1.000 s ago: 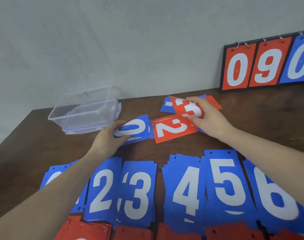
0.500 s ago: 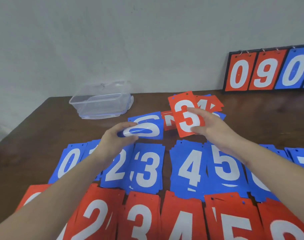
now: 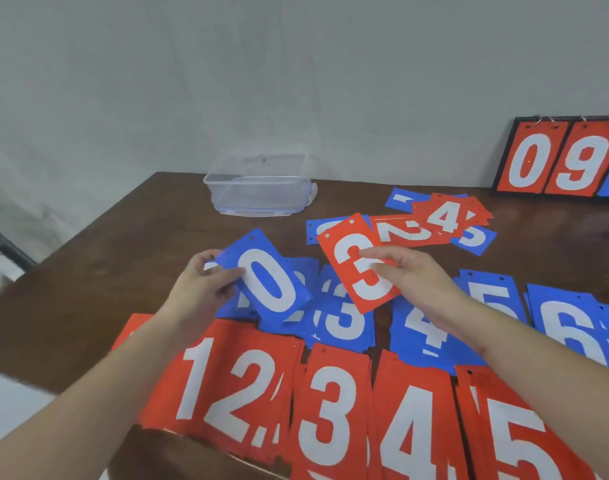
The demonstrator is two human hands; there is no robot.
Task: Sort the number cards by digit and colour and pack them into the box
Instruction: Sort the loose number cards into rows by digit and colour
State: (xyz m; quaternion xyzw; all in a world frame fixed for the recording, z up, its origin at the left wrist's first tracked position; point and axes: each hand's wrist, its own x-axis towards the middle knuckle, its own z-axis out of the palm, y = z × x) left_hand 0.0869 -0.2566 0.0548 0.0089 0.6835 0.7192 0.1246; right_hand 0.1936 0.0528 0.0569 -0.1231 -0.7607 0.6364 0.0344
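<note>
Two cards up at once: the left hand [image 3: 206, 289] pinches a blue 0 card [image 3: 266, 277] by its left edge, thumb on the face, while the right hand [image 3: 405, 275] pinches a red 3 card [image 3: 360, 263] the same way, both held above the sorted rows on the tabletop [image 3: 123, 244]. The relation that counts, I'd say, is that the red 3 pile [image 3: 331, 410] lies at about 6 o'clock from the right hand, long axis running toward the person. The clear box [image 3: 258, 185] waits well apart at 12 o'clock, nearer the left hand.
</note>
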